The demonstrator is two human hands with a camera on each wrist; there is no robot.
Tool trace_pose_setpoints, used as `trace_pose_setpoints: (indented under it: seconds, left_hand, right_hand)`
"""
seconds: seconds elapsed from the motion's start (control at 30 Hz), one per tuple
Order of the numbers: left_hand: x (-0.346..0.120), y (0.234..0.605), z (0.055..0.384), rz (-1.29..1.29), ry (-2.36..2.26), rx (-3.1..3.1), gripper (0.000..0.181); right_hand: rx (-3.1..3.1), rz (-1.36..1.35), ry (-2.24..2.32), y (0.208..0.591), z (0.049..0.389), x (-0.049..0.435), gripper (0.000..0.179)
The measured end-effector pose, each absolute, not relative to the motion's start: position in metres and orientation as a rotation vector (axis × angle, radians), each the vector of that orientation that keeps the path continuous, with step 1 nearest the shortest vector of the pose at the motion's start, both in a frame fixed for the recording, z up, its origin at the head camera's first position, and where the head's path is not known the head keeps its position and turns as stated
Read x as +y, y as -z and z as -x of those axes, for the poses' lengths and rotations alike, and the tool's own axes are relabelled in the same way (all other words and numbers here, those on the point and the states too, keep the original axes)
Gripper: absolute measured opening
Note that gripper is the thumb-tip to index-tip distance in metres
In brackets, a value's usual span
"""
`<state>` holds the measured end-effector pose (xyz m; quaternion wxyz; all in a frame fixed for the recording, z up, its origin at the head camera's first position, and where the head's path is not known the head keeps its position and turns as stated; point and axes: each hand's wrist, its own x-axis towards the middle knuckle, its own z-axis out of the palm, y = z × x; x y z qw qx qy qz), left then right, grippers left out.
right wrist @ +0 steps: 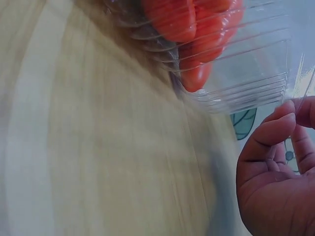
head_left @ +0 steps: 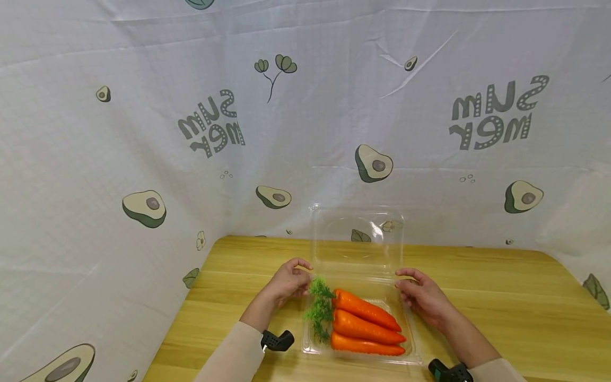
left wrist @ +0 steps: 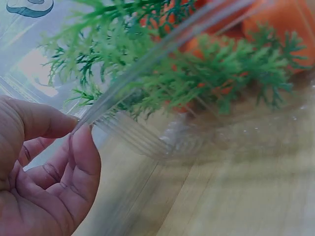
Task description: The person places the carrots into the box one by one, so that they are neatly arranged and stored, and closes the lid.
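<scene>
A clear plastic clamshell container (head_left: 367,360) lies on the table with its lid (head_left: 343,223) raised at the back. Three orange carrots (head_left: 368,326) lie side by side in its base, tips to the right. Their feathery green tops (head_left: 319,310) crowd the left side. At the back left corner my left hand (head_left: 288,281) pinches the rim (left wrist: 115,92) between thumb and fingertip. Opposite it, my right hand (head_left: 425,300) pinches the container's right edge near the hinge. In the right wrist view, thumb and forefinger meet at the end of the ribbed wall (right wrist: 246,100).
The wood-grain table (head_left: 496,297) extends to both sides of the container. Behind it hangs a pale cloth (head_left: 310,132) printed with avocados and lettering, close behind the raised lid. A black wrist camera (head_left: 278,340) sits on the left wrist, another (head_left: 448,371) on the right.
</scene>
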<state>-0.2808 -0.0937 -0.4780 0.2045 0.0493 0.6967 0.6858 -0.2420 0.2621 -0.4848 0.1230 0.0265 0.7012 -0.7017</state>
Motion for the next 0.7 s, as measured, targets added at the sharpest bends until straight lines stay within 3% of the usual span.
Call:
trace_pose_setpoints:
  seconds: [0.7]
  left_hand:
    - [-0.080, 0.487, 0.291, -0.036, -2.062, 2.039, 0.026]
  right_hand:
    - [2.042, -0.140, 2.160, 0.487, 0.256, 0.253, 0.017]
